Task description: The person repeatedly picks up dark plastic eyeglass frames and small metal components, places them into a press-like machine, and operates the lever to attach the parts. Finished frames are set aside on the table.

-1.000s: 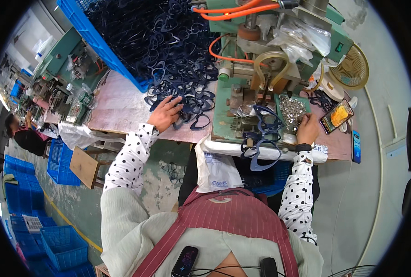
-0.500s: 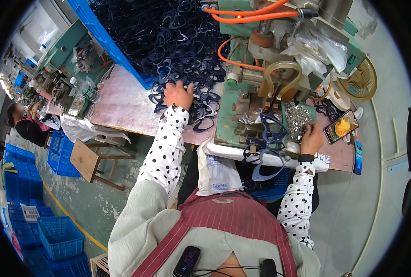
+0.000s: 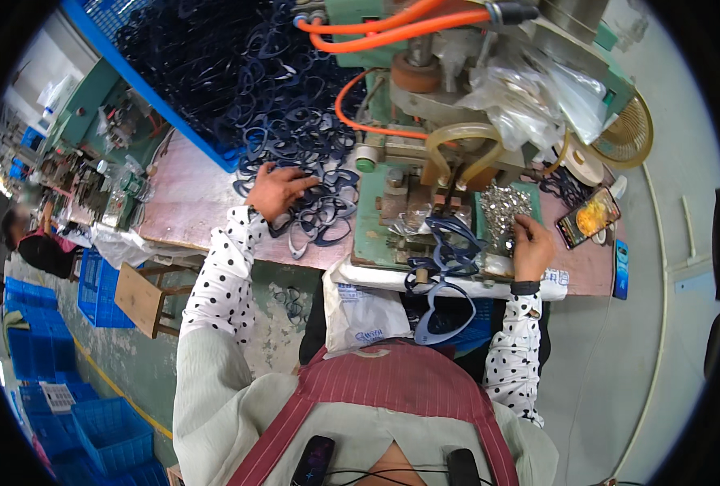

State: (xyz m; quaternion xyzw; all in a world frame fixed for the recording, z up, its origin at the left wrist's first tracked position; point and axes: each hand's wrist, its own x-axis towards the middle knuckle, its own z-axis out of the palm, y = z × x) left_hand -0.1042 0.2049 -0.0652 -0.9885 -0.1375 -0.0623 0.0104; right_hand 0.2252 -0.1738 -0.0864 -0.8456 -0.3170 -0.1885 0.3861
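Observation:
My left hand (image 3: pixel 280 191) lies over the near edge of a heap of dark blue eyeglass frames (image 3: pixel 321 212) on the table, its fingers spread and touching them. My right hand (image 3: pixel 531 249) is at the near right corner of a green tray of small shiny metal parts (image 3: pixel 505 209). Its thumb and fingers are pinched together; anything between them is too small to make out. Between my hands, a green bench machine (image 3: pixel 380 231) has several blue eyeglass frames (image 3: pixel 447 312) hanging at its front, over the table edge.
A large blue crate (image 3: pixel 153 93) full of frames stands at the far left. Orange hoses (image 3: pixel 408 26) cross the machine's top. A lit phone (image 3: pixel 588 217) and a brown fan (image 3: pixel 628 130) are on the right. A wooden stool (image 3: pixel 143 298) and blue crates (image 3: pixel 113 433) stand left.
My left hand has shifted left across the heap, and its fingers now point right. My right hand has turned, its fingertips drawn together beside the metal parts. The whole view has shifted somewhat.

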